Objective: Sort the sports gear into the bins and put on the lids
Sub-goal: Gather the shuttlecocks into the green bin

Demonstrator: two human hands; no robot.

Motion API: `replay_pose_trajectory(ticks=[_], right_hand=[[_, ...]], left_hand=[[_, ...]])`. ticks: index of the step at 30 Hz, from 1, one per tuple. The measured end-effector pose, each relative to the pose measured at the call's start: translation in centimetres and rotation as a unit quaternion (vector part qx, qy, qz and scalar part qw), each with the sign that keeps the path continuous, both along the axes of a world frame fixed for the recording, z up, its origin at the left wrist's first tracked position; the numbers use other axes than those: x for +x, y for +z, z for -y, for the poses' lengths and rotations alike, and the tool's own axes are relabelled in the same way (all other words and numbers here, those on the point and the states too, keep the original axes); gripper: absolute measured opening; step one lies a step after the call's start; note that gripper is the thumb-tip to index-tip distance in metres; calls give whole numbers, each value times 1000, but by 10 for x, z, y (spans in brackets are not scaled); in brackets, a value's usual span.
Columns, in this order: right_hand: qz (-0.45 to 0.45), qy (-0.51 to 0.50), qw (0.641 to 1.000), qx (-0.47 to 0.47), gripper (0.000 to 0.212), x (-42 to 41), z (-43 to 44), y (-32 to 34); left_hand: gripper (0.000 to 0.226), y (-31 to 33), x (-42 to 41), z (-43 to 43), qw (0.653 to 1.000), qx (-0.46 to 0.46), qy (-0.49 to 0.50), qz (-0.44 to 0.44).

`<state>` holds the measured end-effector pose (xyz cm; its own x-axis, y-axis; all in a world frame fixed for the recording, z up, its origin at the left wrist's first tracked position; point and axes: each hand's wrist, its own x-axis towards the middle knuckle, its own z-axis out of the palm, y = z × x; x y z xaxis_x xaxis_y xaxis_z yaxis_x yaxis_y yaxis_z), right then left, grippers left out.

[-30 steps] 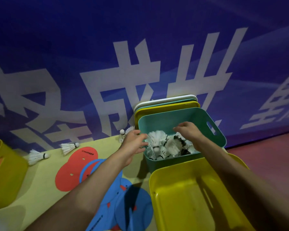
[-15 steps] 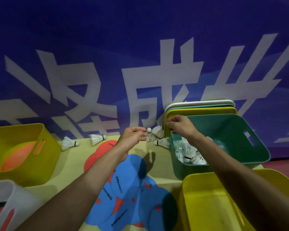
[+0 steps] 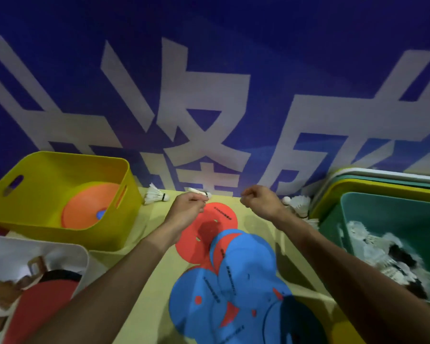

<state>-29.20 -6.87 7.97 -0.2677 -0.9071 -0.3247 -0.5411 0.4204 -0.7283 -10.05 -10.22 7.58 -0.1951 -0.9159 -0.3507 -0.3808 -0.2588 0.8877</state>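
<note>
Shuttlecock pinched in the curled fingertips of left hand at the far edge of yellow table, cork pointing right. Right hand alongside, curled into a fist, nothing seen in it. Just left, loose shuttlecock beside yellow bin holding orange disc. Behind the right wrist, spare shuttlecocks against stacked lids in white, green and yellow. Green bin at right, holding feather pile. White bin at lower left with red paddle. Between the forearms, red disc overlapped by blue discs, small black print too blurred to read. Behind, blue banner with large white Chinese characters, cropped by the frame.
</note>
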Motion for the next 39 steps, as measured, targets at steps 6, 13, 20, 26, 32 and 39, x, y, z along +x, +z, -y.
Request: replay_pose_trajectory(ticks=[6,13,20,26,32,39], right_hand=[[-48,55,996,41,35,55,50,-38],[-119,121,984,63,50,89,96,-76],[-181,175,964,83,46,103,137,-122],[-241,205,947,49,47,112,148,-155],[-335,204,920,22,47,111,148,-168],[-229,189,953,65,47,98,124,-156]], left_hand=[[22,-40,46,67,996,-14,18,85],[27,-84,75,126,971,-67,-56,222],[37,-137,86,164,776,-218,-267,528],[48,-152,90,179,721,-217,-293,589],[47,-157,78,174,748,-173,-280,577],[30,-145,72,151,807,-138,-292,495]])
